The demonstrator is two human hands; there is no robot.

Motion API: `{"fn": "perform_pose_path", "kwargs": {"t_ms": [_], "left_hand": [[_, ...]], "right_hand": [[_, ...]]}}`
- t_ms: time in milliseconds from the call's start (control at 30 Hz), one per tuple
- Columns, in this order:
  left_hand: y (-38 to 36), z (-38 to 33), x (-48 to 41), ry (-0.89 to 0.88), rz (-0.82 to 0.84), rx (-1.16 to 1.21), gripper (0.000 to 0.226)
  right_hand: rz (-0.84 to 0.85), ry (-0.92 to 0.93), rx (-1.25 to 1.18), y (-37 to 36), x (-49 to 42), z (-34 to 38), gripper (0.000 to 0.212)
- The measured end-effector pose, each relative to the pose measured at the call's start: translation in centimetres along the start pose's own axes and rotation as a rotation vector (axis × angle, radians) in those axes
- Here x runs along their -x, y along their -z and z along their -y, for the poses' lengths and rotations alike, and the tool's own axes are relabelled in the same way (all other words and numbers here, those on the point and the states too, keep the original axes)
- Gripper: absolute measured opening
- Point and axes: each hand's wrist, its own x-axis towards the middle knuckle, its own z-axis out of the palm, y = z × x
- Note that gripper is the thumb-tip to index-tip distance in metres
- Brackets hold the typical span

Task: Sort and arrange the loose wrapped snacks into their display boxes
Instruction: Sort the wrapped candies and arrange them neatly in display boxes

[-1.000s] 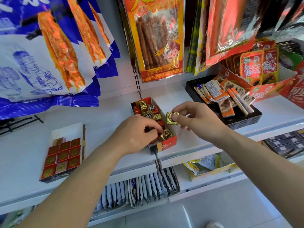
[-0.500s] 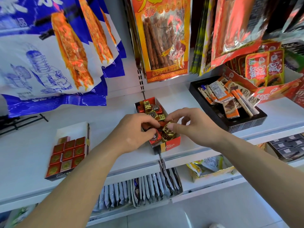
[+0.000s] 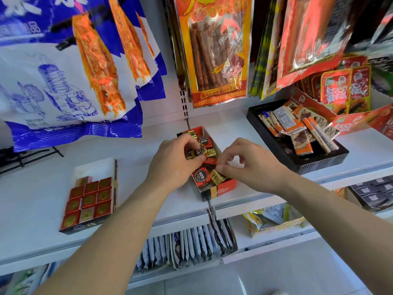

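Observation:
A small red, black and yellow display box point(image 3: 225, 189) stands at the middle of the white shelf point(image 3: 138, 188). It holds a jumble of gold and red wrapped chocolates. My left hand point(image 3: 172, 165) reaches in from the left and pinches a gold chocolate with a round black label point(image 3: 196, 151) over the box's middle. My right hand point(image 3: 246, 165) hovers at the box's right wall with curled, parted fingers and nothing in them. Its thumb tip is just above a gold chocolate point(image 3: 218, 178) lying at the box's front, beside a red chocolate point(image 3: 202, 176).
A flat box of red square chocolates point(image 3: 89, 201) lies on the shelf to the left. A black tray of wrapped bars point(image 3: 319, 165) and a red carton point(image 3: 350, 122) stand at right. Large snack bags point(image 3: 214, 52) hang above. Sachets point(image 3: 191, 245) fill the lower shelf.
My right hand carried a gold chocolate down into the front of the box and let it go. My left hand shifted deeper into the box and took hold of a gold chocolate.

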Motion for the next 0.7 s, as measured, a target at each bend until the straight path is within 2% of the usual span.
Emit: {"fn": "perform_pose_path", "kwargs": {"t_ms": [200,333,467,567,633,700], "left_hand": [[1.1,-0.4,0.2,-0.011,-0.099,0.103,0.019],[1.6,-0.2,0.9,-0.019,-0.104,0.168,0.019],[1.6,-0.2,1.0,0.002,-0.092,0.239,0.016],[1.6,-0.3,1.1,0.021,-0.044,0.345,0.018],[1.6,-0.5,1.2,0.01,-0.013,0.412,0.026],[1.5,-0.7,1.2,-0.01,0.018,0.483,0.035]], "right_hand": [[0.11,-0.01,-0.035,0.1,-0.1,0.4,0.019],[0.153,-0.048,-0.027,-0.1,-0.4,0.5,0.021],[0.034,-0.087,0.026,0.2,-0.9,0.6,0.017],[0.06,-0.081,0.09,0.2,-0.8,0.8,0.015],[-0.023,-0.09,-0.015,0.5,-0.9,0.7,0.009],[-0.147,-0.136,-0.231,1.0,-1.1,1.0,0.011]]}}
